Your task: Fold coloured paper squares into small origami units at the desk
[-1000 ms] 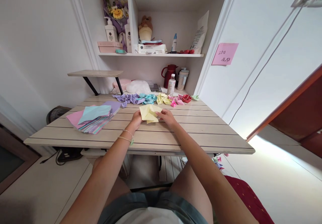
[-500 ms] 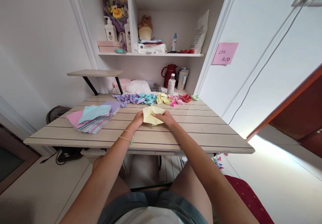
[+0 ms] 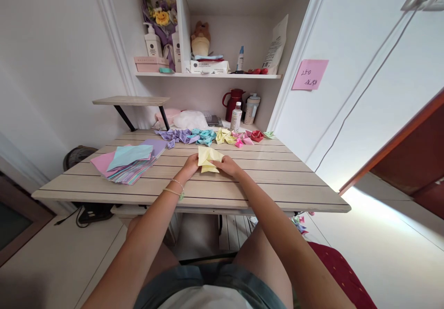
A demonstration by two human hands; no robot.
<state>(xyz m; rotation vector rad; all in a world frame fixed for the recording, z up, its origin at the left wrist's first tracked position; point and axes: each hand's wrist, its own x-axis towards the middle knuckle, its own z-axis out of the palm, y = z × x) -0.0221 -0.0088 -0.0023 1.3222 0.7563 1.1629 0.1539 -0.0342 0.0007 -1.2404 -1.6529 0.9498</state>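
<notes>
A sheet of pale yellow origami paper (image 3: 207,154), partly folded and creased, is held above the middle of the wooden desk (image 3: 277,191). My left hand (image 3: 191,165) is closed on its left side. On the right, my right hand (image 3: 228,164) grips the opposite side, with a thumb or finger laid over the folds. A lower flap of the paper hangs toward me between the hands. Left of my hands lies a fanned stack of coloured paper sheets (image 3: 130,161), with light blue and pink ones on top.
Along the back of the desk runs a row of folded paper pieces: purple (image 3: 178,135), blue (image 3: 204,136), yellow (image 3: 225,136), pink (image 3: 244,138) and red (image 3: 257,135). Behind them stand a clear bottle (image 3: 236,117), a red jug (image 3: 233,103) and a tumbler (image 3: 252,108). A small raised shelf (image 3: 132,101) stands back left.
The yellow paper has changed shape: its right side has drawn in and a lower flap now shows. My right hand has shifted slightly; the things on the desk stay put.
</notes>
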